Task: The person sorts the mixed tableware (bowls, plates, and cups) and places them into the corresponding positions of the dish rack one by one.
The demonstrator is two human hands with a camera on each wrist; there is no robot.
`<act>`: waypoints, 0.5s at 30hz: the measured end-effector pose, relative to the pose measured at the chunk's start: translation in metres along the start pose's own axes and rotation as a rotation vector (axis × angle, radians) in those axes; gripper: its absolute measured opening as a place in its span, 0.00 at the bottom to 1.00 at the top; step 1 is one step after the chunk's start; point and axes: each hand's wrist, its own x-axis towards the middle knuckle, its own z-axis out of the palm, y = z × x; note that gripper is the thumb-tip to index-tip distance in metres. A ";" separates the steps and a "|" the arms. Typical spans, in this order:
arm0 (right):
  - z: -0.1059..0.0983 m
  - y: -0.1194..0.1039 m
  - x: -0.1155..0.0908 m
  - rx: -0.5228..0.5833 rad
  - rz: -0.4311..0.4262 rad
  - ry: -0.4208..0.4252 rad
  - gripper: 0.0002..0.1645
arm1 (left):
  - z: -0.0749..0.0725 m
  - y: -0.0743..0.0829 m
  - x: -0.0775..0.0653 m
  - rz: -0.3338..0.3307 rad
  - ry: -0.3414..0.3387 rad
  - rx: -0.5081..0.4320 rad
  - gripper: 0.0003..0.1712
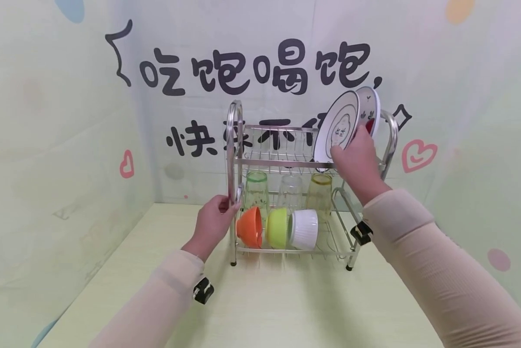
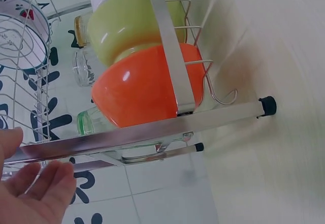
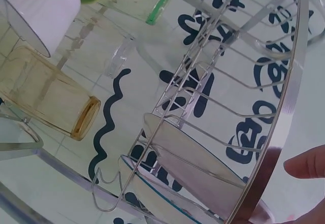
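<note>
A two-tier metal dish rack [image 1: 282, 163] stands on the table. My left hand [image 1: 212, 222] holds its left upright, thumb on one side and bent fingers on the other in the left wrist view. My right hand [image 1: 358, 162] pinches a white dark-rimmed plate [image 1: 336, 128] in the upper tier at the right, its thumb over the face and its fingers behind the edge. Close behind that plate leans a second patterned plate [image 1: 369, 104]. In the right wrist view both plates stand between the wires, and only the thumb [image 3: 307, 163] and a little of the hand show.
On the lower tier an orange bowl [image 1: 249, 228], a green bowl [image 1: 278, 229] and a white ribbed bowl [image 1: 305, 229] lie on their sides. Behind them stand green-rimmed [image 1: 257, 186], clear [image 1: 290, 188] and amber [image 1: 320, 191] glasses. A printed wall cloth [image 1: 191, 164] hangs behind.
</note>
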 end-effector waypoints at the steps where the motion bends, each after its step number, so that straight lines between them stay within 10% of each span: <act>1: 0.000 0.001 -0.003 -0.010 -0.027 0.002 0.42 | -0.001 -0.001 -0.001 0.010 -0.002 0.015 0.23; 15: -0.009 0.046 -0.070 -0.351 -0.307 0.084 0.35 | -0.010 0.001 -0.029 0.135 -0.050 0.314 0.34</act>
